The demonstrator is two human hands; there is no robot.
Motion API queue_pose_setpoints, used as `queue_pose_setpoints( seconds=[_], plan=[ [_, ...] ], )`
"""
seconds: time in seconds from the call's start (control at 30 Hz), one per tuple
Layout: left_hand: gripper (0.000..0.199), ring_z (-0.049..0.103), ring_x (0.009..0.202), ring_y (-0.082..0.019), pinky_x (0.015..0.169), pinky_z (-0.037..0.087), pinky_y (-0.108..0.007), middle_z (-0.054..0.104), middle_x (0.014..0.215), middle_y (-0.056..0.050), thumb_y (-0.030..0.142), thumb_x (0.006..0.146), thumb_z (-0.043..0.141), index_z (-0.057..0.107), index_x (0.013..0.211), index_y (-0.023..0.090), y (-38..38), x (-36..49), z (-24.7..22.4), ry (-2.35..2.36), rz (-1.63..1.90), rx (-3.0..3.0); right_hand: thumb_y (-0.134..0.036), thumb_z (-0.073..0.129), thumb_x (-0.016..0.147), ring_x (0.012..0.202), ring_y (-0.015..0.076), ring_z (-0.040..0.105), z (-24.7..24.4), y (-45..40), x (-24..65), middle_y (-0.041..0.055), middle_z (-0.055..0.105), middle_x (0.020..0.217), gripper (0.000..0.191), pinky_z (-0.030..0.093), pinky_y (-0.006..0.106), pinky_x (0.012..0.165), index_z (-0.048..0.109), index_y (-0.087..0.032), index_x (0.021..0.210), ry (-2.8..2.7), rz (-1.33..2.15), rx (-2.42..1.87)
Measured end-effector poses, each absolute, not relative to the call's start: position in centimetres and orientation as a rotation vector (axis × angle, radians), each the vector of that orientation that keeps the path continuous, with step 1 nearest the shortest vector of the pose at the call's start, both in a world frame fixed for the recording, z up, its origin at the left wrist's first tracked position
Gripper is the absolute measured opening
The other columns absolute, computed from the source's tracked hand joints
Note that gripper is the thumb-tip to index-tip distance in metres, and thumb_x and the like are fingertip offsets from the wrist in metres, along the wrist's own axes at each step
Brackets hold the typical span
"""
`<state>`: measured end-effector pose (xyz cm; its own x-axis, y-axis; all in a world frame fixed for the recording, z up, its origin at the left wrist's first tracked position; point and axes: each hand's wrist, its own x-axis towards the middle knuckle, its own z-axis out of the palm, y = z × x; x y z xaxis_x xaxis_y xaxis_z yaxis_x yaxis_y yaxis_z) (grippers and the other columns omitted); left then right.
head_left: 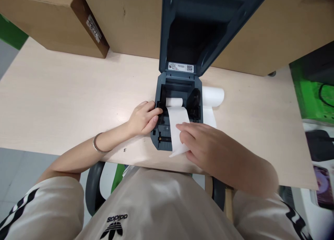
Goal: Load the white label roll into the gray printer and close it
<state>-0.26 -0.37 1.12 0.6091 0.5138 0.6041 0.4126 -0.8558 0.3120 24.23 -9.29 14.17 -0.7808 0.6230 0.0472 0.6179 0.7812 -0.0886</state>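
Observation:
A dark blue-grey label printer (179, 80) stands on the table with its lid (167, 31) raised. Inside it sits a small white paper roll (174, 102), from which a paper strip (177, 128) runs over the front edge towards me. At the printer's left wall, my left hand (144, 118) is closed, its fingers curled on the edge and the index fingertip reaching inside. My right hand (198, 139) is closed on the strip near its loose end, the index finger lying on top. The thumb is mostly hidden.
Just right of the printer lies a larger white paper roll (213, 96) with a loose sheet. Cardboard boxes (60, 28) line the table's back. The light wooden table (65, 94) ends close to my body. A phone (323, 186) lies at the far right.

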Motion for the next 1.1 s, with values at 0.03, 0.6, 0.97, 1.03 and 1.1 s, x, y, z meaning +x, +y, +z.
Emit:
queue_pose_setpoints(
  seconds=[0.03,0.6,0.97,1.03,1.1],
  plan=[
    [0.048,0.042,0.064,-0.021,0.063,0.041,-0.037,0.048,0.078,-0.002,0.038,0.111,0.025,0.068,0.105,0.018,-0.4,-0.2,1.1,0.774,1.082,2.687,0.0,0.048,0.088,0.101,0.0283,0.074,14.0,-9.4,24.1,0.0186,0.074,0.109,0.025,0.064,0.04,0.09,0.067,-0.007,0.102,-2.88,0.051,-0.987],
    [0.059,0.043,0.064,-0.02,0.061,0.043,-0.034,0.047,0.078,-0.002,0.041,0.111,0.019,0.072,0.122,0.019,-0.5,-0.3,1.2,0.801,1.045,2.704,-0.004,0.048,0.093,0.109,0.0309,0.077,14.7,-10.6,23.2,0.0224,0.076,0.111,0.026,0.064,0.038,0.102,0.071,-0.003,0.104,-3.009,-0.228,-0.899],
    [0.063,0.07,0.104,-0.026,0.092,0.057,-0.045,0.074,0.102,-0.004,0.075,0.102,0.028,0.072,0.123,0.035,-1.2,-0.6,0.9,0.21,1.329,2.877,-0.032,0.057,0.105,0.116,0.024,0.074,15.6,-10.0,24.9,0.0105,0.077,0.121,0.025,0.062,0.036,0.1,0.076,-0.016,0.104,-2.995,0.394,-0.765],
    [0.045,0.073,0.107,-0.022,0.094,0.059,-0.038,0.078,0.106,-0.001,0.068,0.102,0.047,0.074,0.114,0.034,-1.8,0.0,1.7,-0.055,1.248,2.895,-0.049,0.051,0.107,0.102,0.0196,0.075,16.6,-8.2,26.2,0.0037,0.079,0.112,0.037,0.062,0.033,0.086,0.076,-0.023,0.101,-2.886,0.801,-0.806],
    [0.018,0.075,0.102,-0.017,0.088,0.061,-0.031,0.08,0.105,0.002,0.045,0.102,0.063,0.073,0.109,0.033,-2.3,0.6,2.3,-0.199,1.157,2.891,-0.052,0.044,0.109,0.078,0.0167,0.07,17.1,-5.7,27.7,0.0013,0.075,0.089,0.046,0.055,0.032,0.07,0.071,-0.024,0.085,-2.668,1.003,-1.038]
  ],
)
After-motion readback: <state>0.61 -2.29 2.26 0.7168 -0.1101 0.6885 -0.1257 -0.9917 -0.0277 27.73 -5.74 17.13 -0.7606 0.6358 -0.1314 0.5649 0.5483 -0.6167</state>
